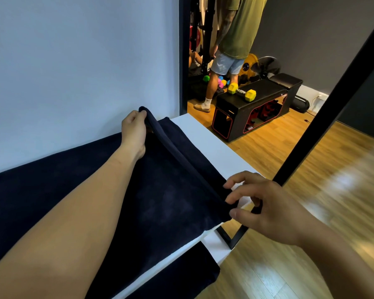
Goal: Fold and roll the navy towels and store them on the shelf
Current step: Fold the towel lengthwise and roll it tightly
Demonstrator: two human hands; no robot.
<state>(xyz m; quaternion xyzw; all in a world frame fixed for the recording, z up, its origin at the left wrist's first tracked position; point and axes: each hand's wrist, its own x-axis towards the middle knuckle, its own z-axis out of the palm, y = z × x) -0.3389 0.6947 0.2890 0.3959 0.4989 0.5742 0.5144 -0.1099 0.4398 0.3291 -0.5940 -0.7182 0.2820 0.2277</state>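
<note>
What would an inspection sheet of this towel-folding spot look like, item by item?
Surface: white shelf top, mostly covered by cloth, bare along the far right edge.
Job's things: navy towel spread flat, its right edge turned over into a first narrow roll; second navy towel on the level below.
Clutter: nothing seen on the shelf.
Grippers: left hand pinches the far end of the roll; right hand has its fingertips on the near end.
Cables: a thin cord on the floor near a wall socket, too small to detail.
Surroundings: black frame post, wooden floor, weight bench with a yellow dumbbell, another person standing behind.
</note>
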